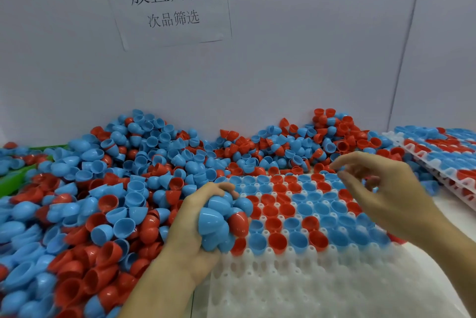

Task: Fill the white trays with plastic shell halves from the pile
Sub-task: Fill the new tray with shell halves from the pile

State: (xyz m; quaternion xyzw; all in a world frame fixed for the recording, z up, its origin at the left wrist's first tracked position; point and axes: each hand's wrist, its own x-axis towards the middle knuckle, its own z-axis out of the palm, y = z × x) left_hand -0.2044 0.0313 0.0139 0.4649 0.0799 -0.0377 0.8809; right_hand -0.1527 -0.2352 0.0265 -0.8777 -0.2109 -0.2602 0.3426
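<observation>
Far left, lying under the heap: a green bin (11, 180), mostly buried. Spreading across the left half and along the wall (283, 73): the pile (90, 202) of blue and red shell halves, some cup-up, some dome-up, a few nested.

Gripping a handful (221, 222) of blue halves plus 1 red, fingers curled tightly round them: left hand (190, 235), resting at the left edge of the tray (309, 284), just beside the pile.

Lying in front, centre to right: that white tray, far rows filled with red and blue halves sitting cup-up in the sockets, near rows showing bare sockets.

Hovering above the tray's far right part: right hand (386, 194), blurred, fingers loosely spread and bent, thumb and forefinger apart, holding nothing discernible.

Leaning at far right: a second tray (438, 176), filled with red and blue halves.

Hanging on the wall above: a paper sign (167, 3) with printed characters.
</observation>
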